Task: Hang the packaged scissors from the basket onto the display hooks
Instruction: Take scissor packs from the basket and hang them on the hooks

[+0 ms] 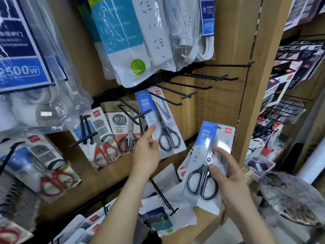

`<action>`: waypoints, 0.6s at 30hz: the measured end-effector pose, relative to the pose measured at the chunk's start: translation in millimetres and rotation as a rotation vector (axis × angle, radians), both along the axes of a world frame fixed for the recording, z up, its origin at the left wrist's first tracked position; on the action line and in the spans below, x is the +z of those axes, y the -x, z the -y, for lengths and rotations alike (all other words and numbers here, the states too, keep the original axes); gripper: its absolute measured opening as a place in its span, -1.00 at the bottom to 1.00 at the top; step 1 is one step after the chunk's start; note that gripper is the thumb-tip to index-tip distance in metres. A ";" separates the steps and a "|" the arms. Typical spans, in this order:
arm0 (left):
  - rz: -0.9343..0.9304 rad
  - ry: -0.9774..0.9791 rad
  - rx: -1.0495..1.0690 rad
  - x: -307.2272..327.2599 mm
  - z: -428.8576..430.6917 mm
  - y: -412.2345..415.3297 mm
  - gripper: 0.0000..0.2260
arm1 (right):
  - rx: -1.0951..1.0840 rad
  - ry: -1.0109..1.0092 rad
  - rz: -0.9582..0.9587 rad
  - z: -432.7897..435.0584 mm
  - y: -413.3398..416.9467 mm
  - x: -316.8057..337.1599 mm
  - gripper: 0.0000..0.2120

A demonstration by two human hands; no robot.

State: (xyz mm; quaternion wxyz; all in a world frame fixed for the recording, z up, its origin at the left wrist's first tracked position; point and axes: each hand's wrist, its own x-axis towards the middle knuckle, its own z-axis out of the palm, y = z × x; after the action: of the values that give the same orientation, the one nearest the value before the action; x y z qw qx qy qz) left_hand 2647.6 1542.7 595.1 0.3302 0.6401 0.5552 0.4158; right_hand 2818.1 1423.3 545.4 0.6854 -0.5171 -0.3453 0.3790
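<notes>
My right hand (230, 175) grips a blue-and-white pack of black-handled scissors (204, 166), held tilted in front of the lower shelf. My left hand (146, 152) reaches up with its fingers loosely extended, touching the lower left edge of a similar scissors pack (161, 120) that hangs on a black display hook (165, 100). Bare black hooks (211, 77) jut out to the right of that pack. The basket is not in view.
Red-handled scissors packs (103, 147) and a 210 mm scissors pack (123, 127) hang to the left. Bagged power strips (133, 37) hang above. A wooden upright (255, 95) bounds the panel on the right, with more hooks and goods (281, 110) beyond. Lower hooks (163, 196) carry more packs.
</notes>
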 end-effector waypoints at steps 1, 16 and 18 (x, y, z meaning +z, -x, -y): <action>-0.026 -0.002 0.012 -1.8 -6.6 1.5 -0.54 | -0.020 -0.019 0.039 1.9 -3.0 -1.3 -0.55; 0.129 0.216 -0.270 -10.1 65.1 -3.4 -0.78 | 0.183 -0.083 -0.048 2.5 -10.1 12.7 -0.36; 0.176 0.229 -0.358 -8.1 73.8 -9.8 -0.83 | 0.208 -0.082 -0.034 1.6 -8.1 11.9 -0.48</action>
State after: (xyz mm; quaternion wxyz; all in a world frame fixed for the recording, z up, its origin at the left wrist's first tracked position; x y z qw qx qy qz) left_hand 2657.4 1468.9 587.0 0.5165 0.6480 0.4453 0.3391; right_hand 2826.1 1421.7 557.3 0.6688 -0.4432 -0.4006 0.4426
